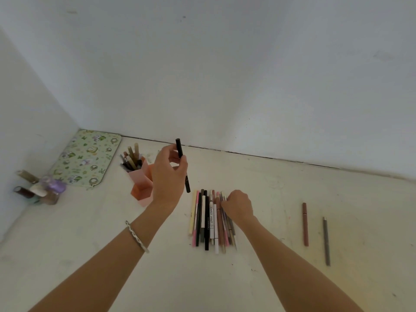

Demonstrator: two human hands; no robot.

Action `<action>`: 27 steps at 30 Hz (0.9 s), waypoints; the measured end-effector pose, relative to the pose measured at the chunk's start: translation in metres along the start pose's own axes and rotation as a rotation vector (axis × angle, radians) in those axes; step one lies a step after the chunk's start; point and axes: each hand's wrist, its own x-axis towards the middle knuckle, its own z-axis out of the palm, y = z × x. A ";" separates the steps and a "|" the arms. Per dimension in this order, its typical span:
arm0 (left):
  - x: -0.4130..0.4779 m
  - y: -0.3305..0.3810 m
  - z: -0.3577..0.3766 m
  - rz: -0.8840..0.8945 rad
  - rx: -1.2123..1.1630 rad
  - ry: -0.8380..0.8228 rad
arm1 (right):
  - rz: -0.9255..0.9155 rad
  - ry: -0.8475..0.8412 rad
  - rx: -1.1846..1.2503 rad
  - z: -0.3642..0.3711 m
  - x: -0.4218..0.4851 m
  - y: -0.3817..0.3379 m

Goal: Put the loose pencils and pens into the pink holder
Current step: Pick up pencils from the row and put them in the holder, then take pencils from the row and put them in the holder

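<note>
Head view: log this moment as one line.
left hand: holds black pen | right hand: on pen pile | pink holder: partly filled

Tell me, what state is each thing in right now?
left hand, raised, gripping the black pen
black pen, held in the air, near upright
pink holder, standing, holding pens
pile of pens, lying loose, side by side
right hand, on the pile, grip hidden
brown pen, lying apart
grey pen, lying apart
</note>
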 end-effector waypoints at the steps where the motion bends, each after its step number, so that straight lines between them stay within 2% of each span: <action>1: 0.004 0.002 -0.005 0.012 -0.001 0.022 | -0.001 0.023 0.023 -0.006 0.001 -0.002; 4: 0.026 0.007 -0.034 0.071 -0.030 0.145 | -0.076 0.181 0.149 -0.028 0.005 -0.021; 8: 0.061 0.004 -0.082 0.103 0.012 0.327 | -0.256 0.313 0.528 -0.048 -0.001 -0.071; 11: 0.063 -0.012 -0.100 0.123 0.128 0.314 | -0.371 0.328 0.715 -0.046 -0.013 -0.110; 14: 0.050 -0.037 -0.100 0.104 0.284 0.193 | -0.448 0.351 0.805 -0.035 -0.025 -0.141; 17: 0.039 -0.061 -0.101 0.162 0.518 0.104 | -0.543 0.408 0.853 -0.025 -0.035 -0.165; 19: 0.038 -0.068 -0.107 0.197 0.586 0.149 | -0.609 0.432 0.883 -0.021 -0.041 -0.180; 23: 0.045 -0.065 -0.130 0.201 0.461 0.267 | -0.736 0.408 0.835 -0.006 -0.048 -0.207; 27: 0.045 -0.052 -0.134 0.145 0.304 0.241 | -0.858 0.318 0.476 0.017 -0.046 -0.210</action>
